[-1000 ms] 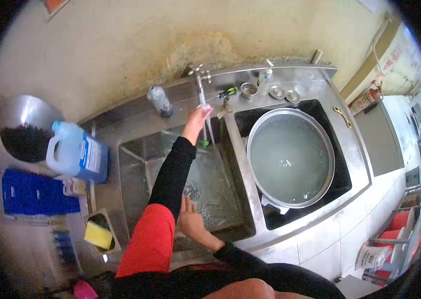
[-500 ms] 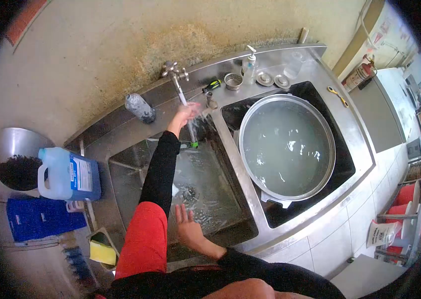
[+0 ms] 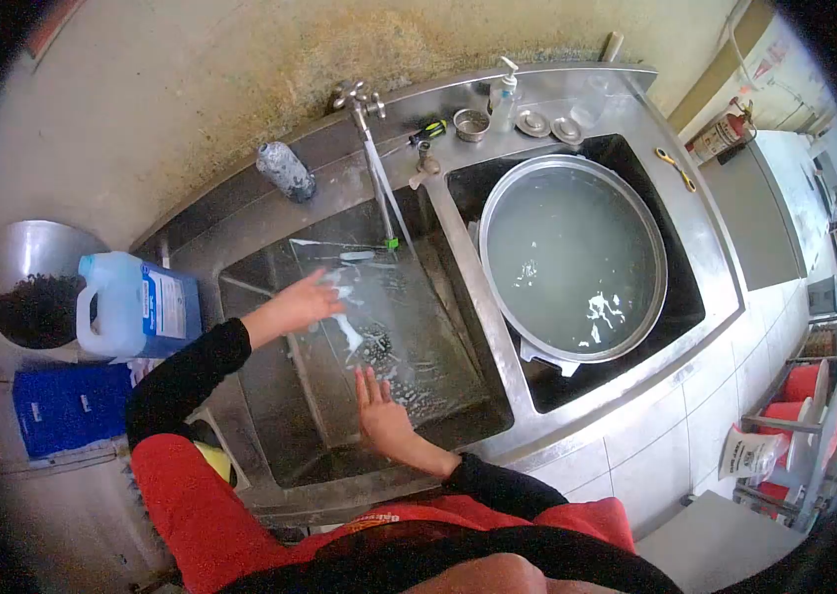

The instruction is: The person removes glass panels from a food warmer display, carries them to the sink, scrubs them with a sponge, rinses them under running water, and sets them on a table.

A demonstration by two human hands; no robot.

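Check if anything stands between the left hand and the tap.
Nothing visible clearly blocks the left hand from the tap. The mottled grey container stands off to the left; a slim green-tipped item sits nearer the path, its height above the basin unclear.

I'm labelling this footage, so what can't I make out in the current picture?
All in the head view:
- Pot bottom: hidden by cloudy water.
- Yellow block: partly behind the red sleeve.
- Jug label: print too small, blurred.
- Left hand's underside: hidden by the hand itself.
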